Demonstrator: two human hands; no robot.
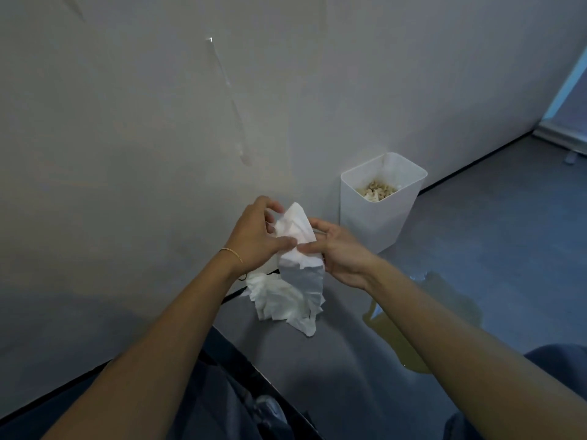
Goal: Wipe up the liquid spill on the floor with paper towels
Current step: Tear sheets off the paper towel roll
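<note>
Running down the grey wall (111, 138) at left: a pale drip streak (228, 96), ending in a small blob.

Left hand (254, 239) raised in front of the wall, thin gold bracelet (233, 254) at the wrist. Fingers curled, thumb and fingertips pinching the left edge of a white paper towel (297, 236).

Towel held upright between both hands, above the floor, its lower end hanging loose and in shadow.

Directly below it, a crumpled heap of paper towels (286, 300) lies on the grey floor (317, 360), close to the dark strip at the foot of the wall.

Right hand (340, 252) grips the towel's right edge, thumb and forefinger pinched on it, other fingers bent behind the sheet.

Just beyond the right hand, a white rectangular bin (359, 217) stands against the wall, open-topped, with beige scraps (378, 188) inside; cannot tell what they are.

Yellowish spill (394, 341) spreads on the floor to the right of the heap, apart from it, partly hidden under the right forearm. No towel touches it.

Far right: a blue-lit doorway edge (571, 90).
</note>
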